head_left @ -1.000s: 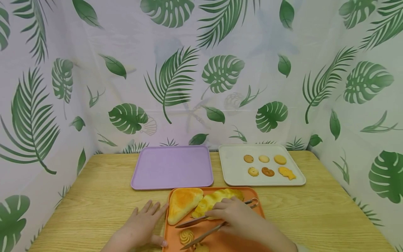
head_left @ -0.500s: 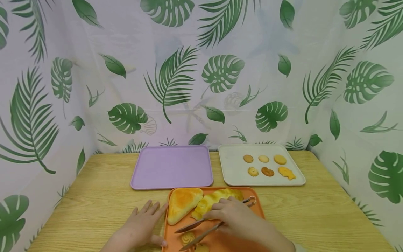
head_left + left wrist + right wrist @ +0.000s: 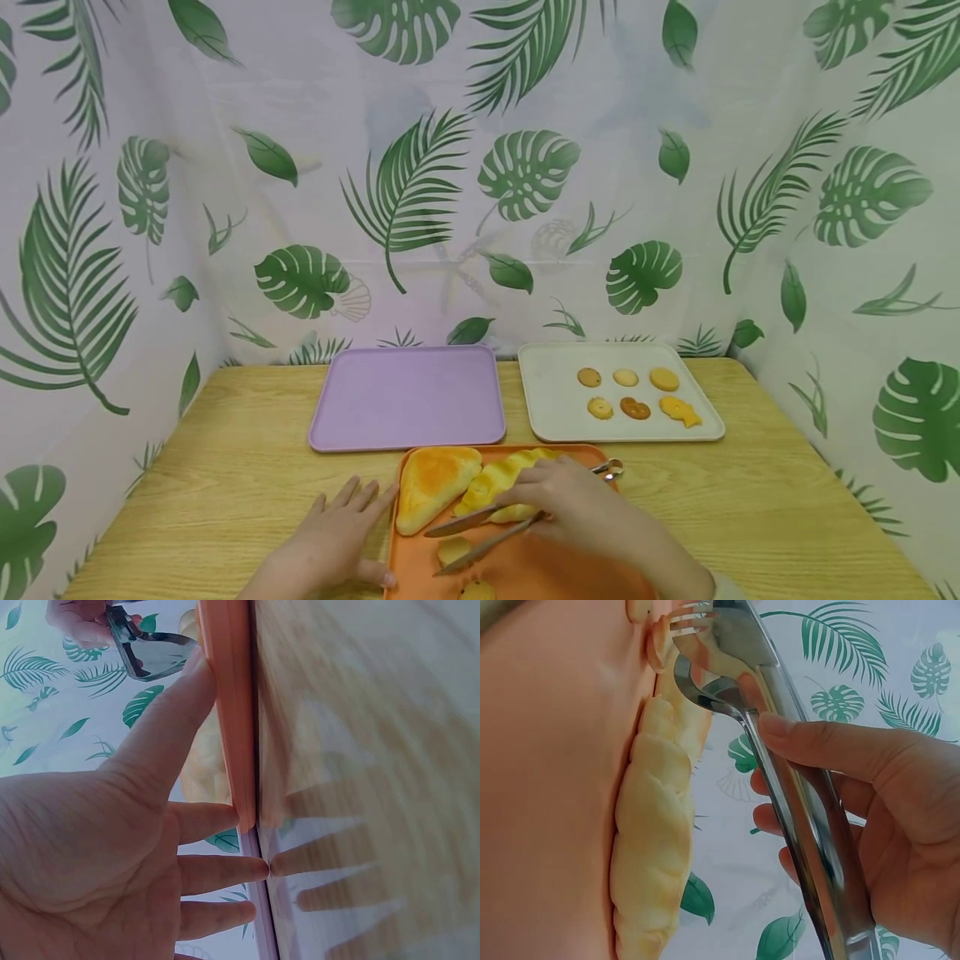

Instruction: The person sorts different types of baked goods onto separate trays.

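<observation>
My right hand [image 3: 570, 498] grips a pair of metal tongs [image 3: 799, 780] over the orange tray [image 3: 555, 554]. Between the tong tips in the head view is a round cookie [image 3: 453, 551], its surface blurred; whether the tips press on it I cannot tell. The right wrist view has this cookie [image 3: 658, 641] tilted at the tips. Another cookie [image 3: 477, 590] lies nearer the front. Behind the tongs are a triangular bread [image 3: 435, 487] and a braided bread [image 3: 652, 832]. My left hand [image 3: 330, 533] is spread beside the tray, fingers straight, thumb at its left rim [image 3: 225, 697].
A purple tray [image 3: 408, 398] stands at the back left of the wooden table [image 3: 247, 467]. To its right, a white tray [image 3: 551, 400] carries several small cookies, among them a pretzel [image 3: 635, 407] and a fish-shaped one [image 3: 679, 410]. Leaf-printed cloth walls enclose the table.
The tongs have shifted slightly away from me, and the cookie between their tips has moved the same way. Its swirl pattern no longer shows. My left hand stays put.
</observation>
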The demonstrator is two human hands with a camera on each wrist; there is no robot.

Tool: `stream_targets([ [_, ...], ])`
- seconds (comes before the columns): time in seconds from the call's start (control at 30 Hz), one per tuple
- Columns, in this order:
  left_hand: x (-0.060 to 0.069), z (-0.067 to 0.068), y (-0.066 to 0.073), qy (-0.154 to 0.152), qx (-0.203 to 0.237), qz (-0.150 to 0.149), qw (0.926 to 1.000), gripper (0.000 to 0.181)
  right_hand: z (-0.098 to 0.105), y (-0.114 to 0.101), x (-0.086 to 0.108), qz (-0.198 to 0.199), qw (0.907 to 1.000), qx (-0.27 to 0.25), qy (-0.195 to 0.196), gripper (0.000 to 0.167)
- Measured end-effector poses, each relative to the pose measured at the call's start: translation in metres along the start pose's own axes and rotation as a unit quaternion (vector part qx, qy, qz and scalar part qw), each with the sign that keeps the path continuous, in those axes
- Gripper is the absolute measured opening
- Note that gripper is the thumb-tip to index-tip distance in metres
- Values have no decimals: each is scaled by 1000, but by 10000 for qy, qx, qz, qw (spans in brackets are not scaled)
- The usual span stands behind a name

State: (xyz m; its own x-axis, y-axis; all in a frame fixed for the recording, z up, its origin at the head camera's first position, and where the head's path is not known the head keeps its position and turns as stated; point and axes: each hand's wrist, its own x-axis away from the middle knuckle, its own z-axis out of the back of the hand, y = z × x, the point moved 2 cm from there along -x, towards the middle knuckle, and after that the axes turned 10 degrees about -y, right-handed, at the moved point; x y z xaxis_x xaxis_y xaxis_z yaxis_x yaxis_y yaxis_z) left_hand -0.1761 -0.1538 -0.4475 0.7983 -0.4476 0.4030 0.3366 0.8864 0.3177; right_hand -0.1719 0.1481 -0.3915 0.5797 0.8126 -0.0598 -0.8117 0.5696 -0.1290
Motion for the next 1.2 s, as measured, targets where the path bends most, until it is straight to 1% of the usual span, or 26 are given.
stream_targets([
  [0.13, 0, -1, -1, 11, 11, -27, 10000, 110, -4, 0, -1, 23, 10000, 29, -78, 45],
  [0.33, 1, -1, -1, 31, 41, -44, 10000, 110, -7, -1, -3, -78, 9989, 462, -97, 45],
  [0.43, 0, -1, -2, -12, 50, -39, 10000, 110, -7, -3, -3, -47, 9975, 694, -140, 43],
  [0.53, -1, -1, -2, -36, 53, -35, 10000, 110, -6, -3, -3, 7, 9968, 791, -94, 41],
  [0.63, -1, -1, -3, -20, 57, -20, 10000, 111, -5, -1, -2, 0, 9982, 604, -65, 38],
  [0.7, -2, -2, -4, -2, 45, -13, 10000, 111, -3, 1, -1, 9, 9994, 323, -115, 37],
  [0.8, -2, -3, -4, 14, 17, -17, 10000, 112, 0, 4, 1, -38, 9989, -190, -425, 36],
  [0.93, -1, -2, -3, 32, -20, -1, 10000, 112, 1, 9, 3, -286, 9935, -697, -858, 38],
  [1.03, 0, -1, -2, 31, -29, 20, 10000, 111, 2, 11, 5, -433, 9922, -741, -903, 41],
  [1.1, 1, -1, -1, 23, -34, 24, 10000, 111, 3, 12, 6, -453, 9938, -635, -788, 42],
  [1.2, 1, -1, 0, 24, -39, 33, 10000, 111, 5, 12, 7, -362, 9976, -332, -479, 40],
])
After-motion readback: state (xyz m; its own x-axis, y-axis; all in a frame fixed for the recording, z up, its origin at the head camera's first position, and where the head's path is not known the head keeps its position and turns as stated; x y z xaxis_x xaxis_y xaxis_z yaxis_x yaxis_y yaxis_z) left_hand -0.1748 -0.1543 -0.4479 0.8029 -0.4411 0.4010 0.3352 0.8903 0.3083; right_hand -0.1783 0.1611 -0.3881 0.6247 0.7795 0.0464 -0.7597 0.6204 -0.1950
